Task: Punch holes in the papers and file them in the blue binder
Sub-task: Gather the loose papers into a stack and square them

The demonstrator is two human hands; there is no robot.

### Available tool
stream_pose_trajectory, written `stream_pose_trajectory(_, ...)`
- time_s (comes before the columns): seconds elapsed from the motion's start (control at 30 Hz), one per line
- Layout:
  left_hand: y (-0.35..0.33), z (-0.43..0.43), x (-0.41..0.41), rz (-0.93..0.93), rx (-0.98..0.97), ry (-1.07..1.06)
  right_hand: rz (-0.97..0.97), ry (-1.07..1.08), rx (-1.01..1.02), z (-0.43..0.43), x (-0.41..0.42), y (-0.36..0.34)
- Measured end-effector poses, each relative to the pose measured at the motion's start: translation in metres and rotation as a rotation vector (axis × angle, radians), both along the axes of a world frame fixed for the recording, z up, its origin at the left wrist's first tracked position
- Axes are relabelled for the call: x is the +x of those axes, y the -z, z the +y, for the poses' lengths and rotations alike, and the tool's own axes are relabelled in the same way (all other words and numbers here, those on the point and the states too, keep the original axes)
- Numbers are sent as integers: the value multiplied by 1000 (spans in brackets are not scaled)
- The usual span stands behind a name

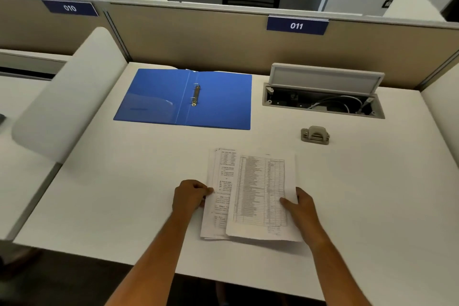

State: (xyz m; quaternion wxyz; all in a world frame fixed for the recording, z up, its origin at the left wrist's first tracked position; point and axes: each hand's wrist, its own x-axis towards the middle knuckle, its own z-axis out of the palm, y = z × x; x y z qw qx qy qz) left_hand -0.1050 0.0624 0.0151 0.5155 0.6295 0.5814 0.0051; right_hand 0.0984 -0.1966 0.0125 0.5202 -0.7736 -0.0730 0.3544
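A small stack of printed papers point(250, 196) lies on the white desk near its front edge. My left hand point(190, 195) pinches the stack's left edge. My right hand point(299, 205) grips the right edge of the top sheet, which carries a table and sits shifted to the right of the others. The blue binder point(218, 104) lies open and flat at the back of the desk, its metal rings point(195, 95) along the spine. A small grey hole punch point(315, 134) stands on the desk to the right, beyond the papers.
An open cable box point(323, 102) with its lid raised is set into the desk behind the punch. A beige partition point(223, 37) closes the back. White side dividers point(69, 97) flank the desk on the left and right.
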Motion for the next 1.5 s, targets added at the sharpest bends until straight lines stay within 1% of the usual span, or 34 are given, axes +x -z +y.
stream_pose_trajectory(0.13,1,1,-1,-2,-7,-2,-156,-66,-150,31,-18,7)
stream_pose_trajectory(0.3,1,2,-3,-24,-15,-23,-273,-58,-287,49,-35,6)
stream_pose_trajectory(0.5,6,3,-2,-18,-12,-9,-494,-119,-588,58,-54,-2)
stream_pose_trajectory(0.63,6,2,1,16,48,15,-619,-175,-688,58,-60,-3)
stream_pose_trajectory(0.77,6,-1,6,37,84,32,-670,-221,-712,56,-64,1)
stream_pose_trajectory(0.9,8,-5,9,83,176,74,-663,-237,-672,53,-64,6)
stream_pose_trajectory(1.07,5,-9,12,27,195,28,-622,-252,-574,51,-58,15)
stream_pose_trajectory(1.13,6,-10,12,-42,141,-14,-570,-239,-534,49,-56,16)
stream_pose_trajectory(1.23,9,-9,11,-189,-22,-112,-430,-170,-431,47,-49,17)
stream_pose_trajectory(1.37,7,-7,7,-362,-185,-229,-219,51,-254,43,-39,13)
stream_pose_trajectory(1.5,-5,-7,1,-487,-231,-233,-60,243,-139,24,-45,13)
